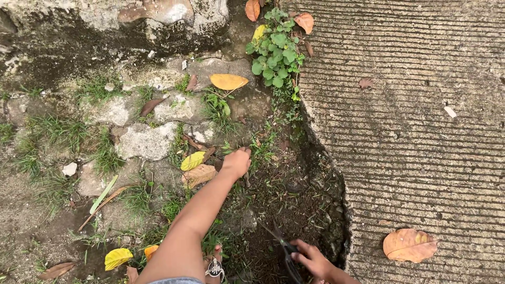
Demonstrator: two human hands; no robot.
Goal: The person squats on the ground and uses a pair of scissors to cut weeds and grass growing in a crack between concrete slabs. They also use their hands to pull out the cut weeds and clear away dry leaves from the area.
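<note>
My left hand (pixel 236 162) reaches forward and is closed around a tuft of small weeds (pixel 256 148) growing from the dirt strip beside the concrete. My right hand (pixel 314 259) is low at the bottom edge, gripping a pair of dark scissors (pixel 282 247) whose blades point up and to the left over bare soil. The two hands are well apart. My sandalled foot (pixel 214 265) shows between them at the bottom.
A ribbed concrete slab (pixel 410 121) fills the right side, its broken edge (pixel 336 173) bordering the dirt. Rough stones with grass tufts (pixel 142 139) lie left. A leafy green plant (pixel 276 50) grows ahead. Fallen yellow and brown leaves (pixel 409 245) are scattered about.
</note>
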